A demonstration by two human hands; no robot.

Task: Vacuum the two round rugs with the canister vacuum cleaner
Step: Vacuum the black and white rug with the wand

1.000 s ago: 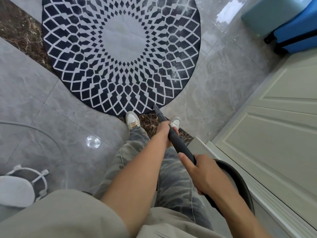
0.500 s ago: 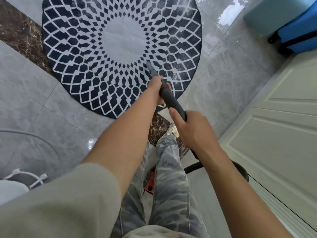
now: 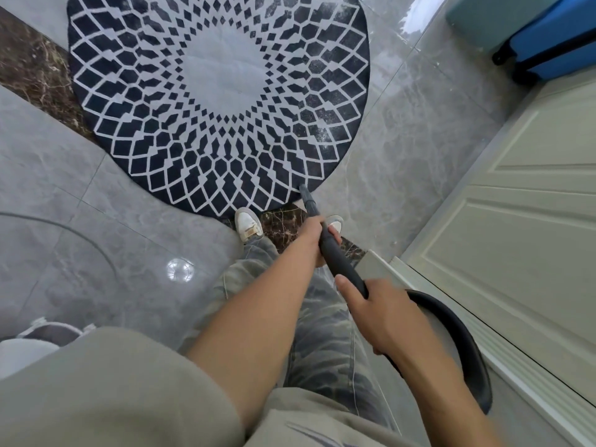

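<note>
A round rug [image 3: 219,75], dark navy with a white lattice pattern and a plain grey centre, lay flat on the grey tiled floor [image 3: 403,140] in the far half of the scene. The narrow tip of a dark vacuum wand [image 3: 335,253] met the rug's near edge, slightly right of centre. The left hand [image 3: 311,235] gripped the wand just behind the tip, fingers wrapped round the tube. The right hand [image 3: 380,312] clasped it nearer the body, thumb lying along the top. From there a black hose [image 3: 461,330] curved away to the near right. Two white shoes [image 3: 248,224] stood just short of the rug, on a brown marble strip [image 3: 32,66]. A cream panelled door [image 3: 532,221] filled the right side, with a blue suitcase [image 3: 554,43] at far right.
</note>
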